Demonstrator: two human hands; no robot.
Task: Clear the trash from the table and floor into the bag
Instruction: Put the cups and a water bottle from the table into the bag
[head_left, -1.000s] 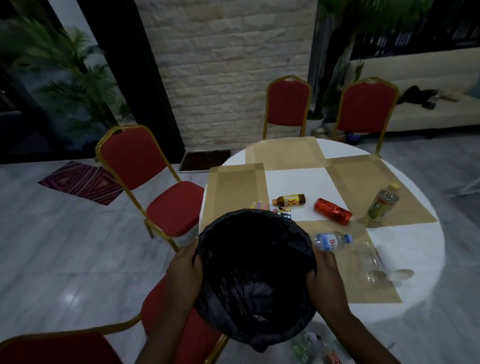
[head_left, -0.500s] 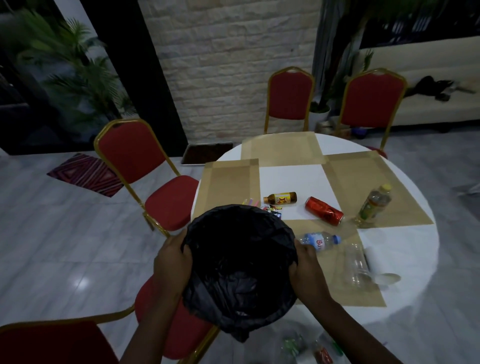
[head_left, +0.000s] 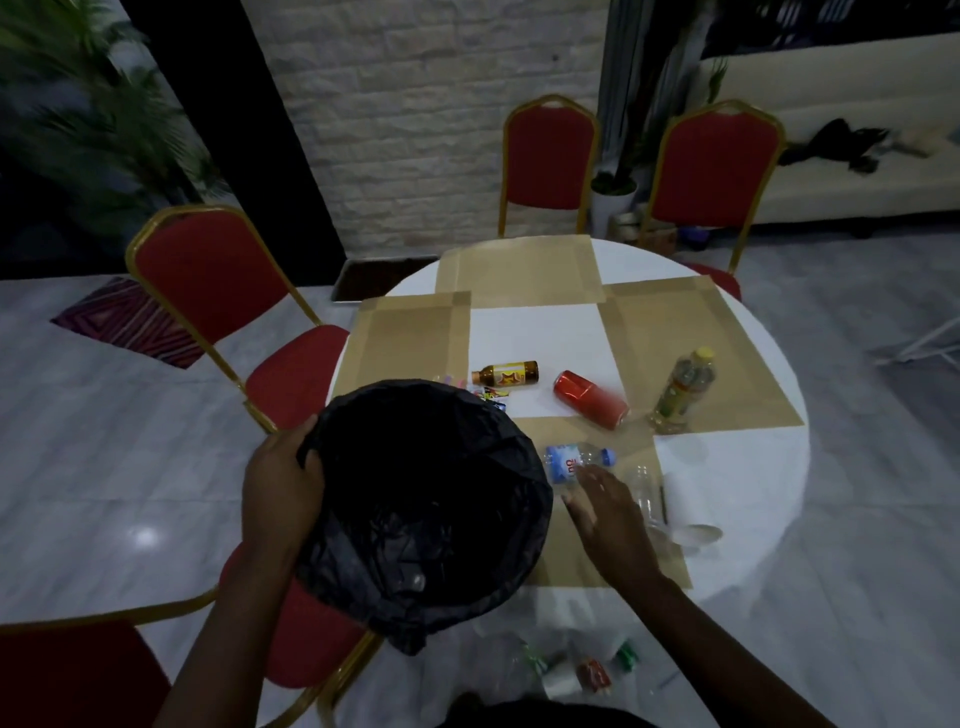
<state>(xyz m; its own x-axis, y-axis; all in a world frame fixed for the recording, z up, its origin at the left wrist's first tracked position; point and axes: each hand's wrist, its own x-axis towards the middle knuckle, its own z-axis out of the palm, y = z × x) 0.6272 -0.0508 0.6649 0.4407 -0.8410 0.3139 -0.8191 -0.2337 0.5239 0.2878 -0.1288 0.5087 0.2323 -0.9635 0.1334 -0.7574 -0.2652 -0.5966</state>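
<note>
My left hand (head_left: 280, 483) grips the left rim of an open black trash bag (head_left: 426, 509) held over the table's near-left edge. My right hand (head_left: 605, 506) is off the bag, fingers spread, just below a small water bottle with a blue label (head_left: 576, 460) lying on the round white table (head_left: 737, 467). Further back lie a brown bottle (head_left: 505, 373) and a red can (head_left: 589, 399). A yellow-capped bottle (head_left: 684, 387) stands at the right. Clear plastic bottle (head_left: 647, 493) lies beside my right hand. Candy wrappers (head_left: 488, 395) peek out behind the bag.
Tan placemats (head_left: 691, 343) cover parts of the table. More bottles and trash (head_left: 576, 670) lie on the floor under the near edge. Red chairs with gold frames stand at the left (head_left: 218, 291), near left (head_left: 62, 675) and far side (head_left: 550, 156). A sofa (head_left: 857, 171) is at back right.
My right hand has let go of the bag's right rim and moved right toward the blue-labelled water bottle. The left hand still holds the bag.
</note>
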